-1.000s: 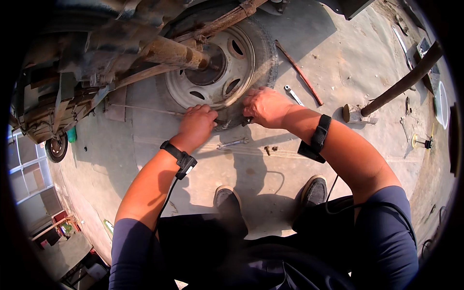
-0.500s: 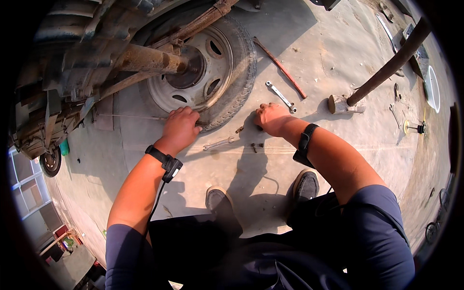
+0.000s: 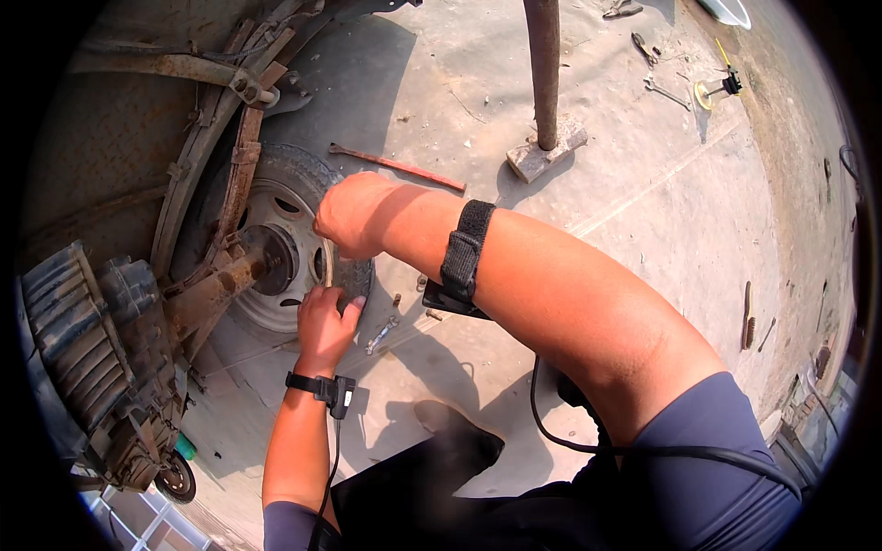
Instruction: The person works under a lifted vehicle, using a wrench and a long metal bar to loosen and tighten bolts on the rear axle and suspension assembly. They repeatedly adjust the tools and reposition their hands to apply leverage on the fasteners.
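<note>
A dusty wheel (image 3: pixel 268 197) with a pale steel rim lies under a vehicle's rusty axle (image 3: pixel 216 286). On its near side rests my left hand (image 3: pixel 323 323), fingers bent over the rim and tyre, thumb stretched apart. My right hand (image 3: pixel 354 213) is above the tyre, closed in a fist; what it holds is hidden. A narrow tan strip (image 3: pixel 329 262) shows between both hands; whether it is a tool or the rim's edge, I cannot tell. Beside my left hand a wrench (image 3: pixel 381 336) lies on the ground, near small metal pieces (image 3: pixel 433 314).
A reddish bar (image 3: pixel 400 167) lies past my right hand. Beyond it, a wooden block (image 3: pixel 548 151) carries an upright rusty post (image 3: pixel 544 64). Pliers (image 3: pixel 644 48) and another wrench (image 3: pixel 667 92) are at the far right. Ribbed metal vehicle parts (image 3: pixel 69 326) fill the left side.
My right hand has left the ground near the wrench and come over the tyre, close to my left hand. My left hand stays at the wheel. The view has turned.
</note>
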